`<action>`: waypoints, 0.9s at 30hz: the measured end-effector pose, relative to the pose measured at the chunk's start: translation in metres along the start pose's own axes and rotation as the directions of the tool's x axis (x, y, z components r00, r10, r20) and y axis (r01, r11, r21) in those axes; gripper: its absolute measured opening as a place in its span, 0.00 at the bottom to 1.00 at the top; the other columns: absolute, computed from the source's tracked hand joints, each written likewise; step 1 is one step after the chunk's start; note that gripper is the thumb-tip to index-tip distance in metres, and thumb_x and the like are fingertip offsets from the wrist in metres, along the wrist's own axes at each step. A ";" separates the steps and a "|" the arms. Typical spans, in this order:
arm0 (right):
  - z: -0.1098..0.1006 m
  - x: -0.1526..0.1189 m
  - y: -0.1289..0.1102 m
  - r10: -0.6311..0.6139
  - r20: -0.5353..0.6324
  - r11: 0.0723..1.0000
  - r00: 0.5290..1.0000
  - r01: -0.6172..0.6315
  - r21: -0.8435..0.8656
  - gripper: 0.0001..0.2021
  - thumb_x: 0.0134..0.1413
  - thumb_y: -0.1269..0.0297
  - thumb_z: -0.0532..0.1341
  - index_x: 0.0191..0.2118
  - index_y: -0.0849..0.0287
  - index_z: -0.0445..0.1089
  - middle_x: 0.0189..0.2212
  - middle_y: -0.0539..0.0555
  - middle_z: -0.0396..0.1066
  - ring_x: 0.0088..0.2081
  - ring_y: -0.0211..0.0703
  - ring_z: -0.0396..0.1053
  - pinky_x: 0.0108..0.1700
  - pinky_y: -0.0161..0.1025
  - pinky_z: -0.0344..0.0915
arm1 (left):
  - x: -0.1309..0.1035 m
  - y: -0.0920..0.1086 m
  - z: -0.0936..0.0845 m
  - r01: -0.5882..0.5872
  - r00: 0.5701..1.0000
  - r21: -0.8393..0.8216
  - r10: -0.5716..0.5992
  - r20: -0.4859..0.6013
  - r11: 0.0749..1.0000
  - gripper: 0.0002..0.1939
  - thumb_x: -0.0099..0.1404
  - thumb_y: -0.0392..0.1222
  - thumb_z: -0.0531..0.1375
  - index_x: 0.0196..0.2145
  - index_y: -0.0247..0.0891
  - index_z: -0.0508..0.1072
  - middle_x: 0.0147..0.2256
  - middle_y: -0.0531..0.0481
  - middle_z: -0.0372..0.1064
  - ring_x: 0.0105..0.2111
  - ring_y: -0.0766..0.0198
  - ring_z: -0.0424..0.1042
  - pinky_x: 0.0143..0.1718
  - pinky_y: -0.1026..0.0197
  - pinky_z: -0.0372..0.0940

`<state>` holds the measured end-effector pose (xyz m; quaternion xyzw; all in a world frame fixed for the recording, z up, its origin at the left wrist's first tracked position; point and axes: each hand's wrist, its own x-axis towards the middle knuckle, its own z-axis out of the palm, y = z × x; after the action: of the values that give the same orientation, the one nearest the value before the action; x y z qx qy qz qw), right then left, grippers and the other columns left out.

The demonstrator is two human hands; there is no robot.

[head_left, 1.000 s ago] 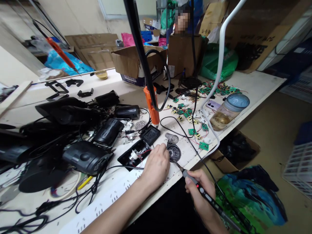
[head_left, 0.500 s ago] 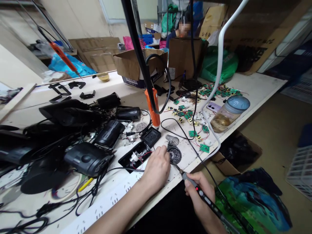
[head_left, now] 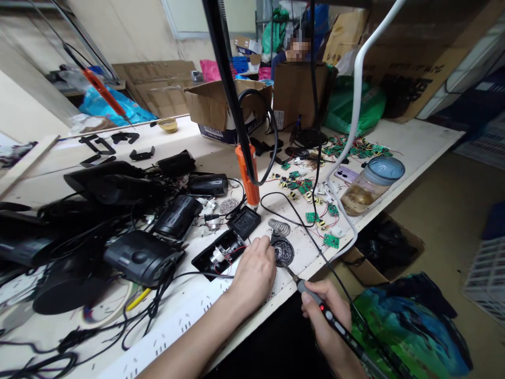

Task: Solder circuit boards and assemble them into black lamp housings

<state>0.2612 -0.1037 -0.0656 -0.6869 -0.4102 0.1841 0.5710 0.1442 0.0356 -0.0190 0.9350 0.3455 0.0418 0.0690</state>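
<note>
My right hand (head_left: pixel 327 310) is closed round a soldering iron (head_left: pixel 331 318) with a red light; its tip points at a round black tray (head_left: pixel 282 252) of shiny wire or solder bits. My left hand (head_left: pixel 255 271) rests at the table edge left of that tray, fingers curled down, and what they hold is hidden. Next to it lies an open black housing (head_left: pixel 203 261) with a white part and thin red wires inside. A black square cover (head_left: pixel 244 222) sits just behind, and a coiled metal spring (head_left: pixel 279 227) stands behind the tray.
An orange screwdriver (head_left: pixel 247 173) hangs over the table. Black devices (head_left: pixel 136 255) and cables crowd the left. Green circuit boards (head_left: pixel 331 240), a white cable (head_left: pixel 357 89) and a blue-lidded jar (head_left: pixel 373 184) are at the right. A person (head_left: pixel 295 50) is behind the boxes.
My right hand and the soldering iron have shifted slightly to the right. My left hand is nearly unmoved.
</note>
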 end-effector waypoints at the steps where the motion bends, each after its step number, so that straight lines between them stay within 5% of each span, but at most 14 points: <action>1: 0.000 0.000 0.000 0.011 -0.005 1.000 1.000 -0.011 0.008 0.10 0.56 0.56 0.62 0.35 0.58 0.73 0.23 0.50 0.73 0.21 0.38 0.70 0.23 0.32 0.68 | 0.000 0.000 0.000 0.000 1.000 -0.002 0.000 0.000 1.000 0.12 0.69 0.31 0.49 0.34 0.31 0.72 0.37 0.40 0.65 0.37 0.53 0.64 0.42 0.51 0.67; 27: 0.004 0.000 -0.007 0.005 -0.027 0.998 1.000 -0.006 -0.065 0.10 0.57 0.55 0.61 0.34 0.57 0.73 0.18 0.48 0.70 0.19 0.39 0.69 0.23 0.33 0.66 | -0.001 -0.001 0.004 0.022 0.999 -0.107 -0.026 -0.043 0.994 0.13 0.68 0.31 0.47 0.32 0.34 0.69 0.35 0.41 0.64 0.37 0.52 0.63 0.43 0.49 0.66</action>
<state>0.2557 -0.1010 -0.0599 -0.7088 -0.4064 0.1629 0.5531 0.1428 0.0354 -0.0230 0.9246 0.3554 0.0798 0.1115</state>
